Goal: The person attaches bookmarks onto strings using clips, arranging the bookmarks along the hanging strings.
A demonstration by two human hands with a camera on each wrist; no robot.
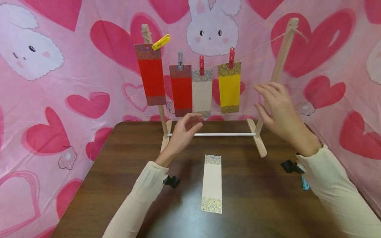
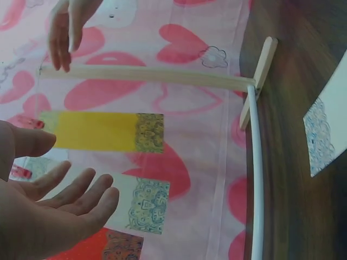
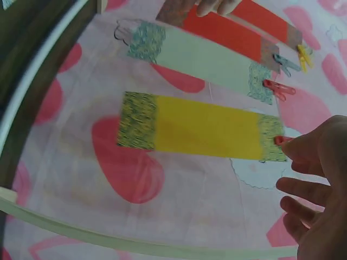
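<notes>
A wooden rack (image 1: 279,66) with a string holds several paper strips by pegs: two red ones (image 1: 151,74), a cream one (image 1: 202,93) and a yellow one (image 1: 229,87). My left hand (image 1: 186,130) hovers open just below the cream strip, fingers relaxed, holding nothing. To the right of the yellow strip (image 3: 206,130) my right hand (image 1: 275,105) is raised, fingers spread and empty, close to the rack's right post. A loose cream strip (image 1: 212,183) lies flat on the dark table (image 1: 104,185) between my forearms.
A pink heart and bunny cloth (image 1: 59,82) hangs behind and beside the table. A white rod (image 1: 211,134) joins the rack's two wooden feet. A small blue object (image 1: 305,183) lies by the table's right edge.
</notes>
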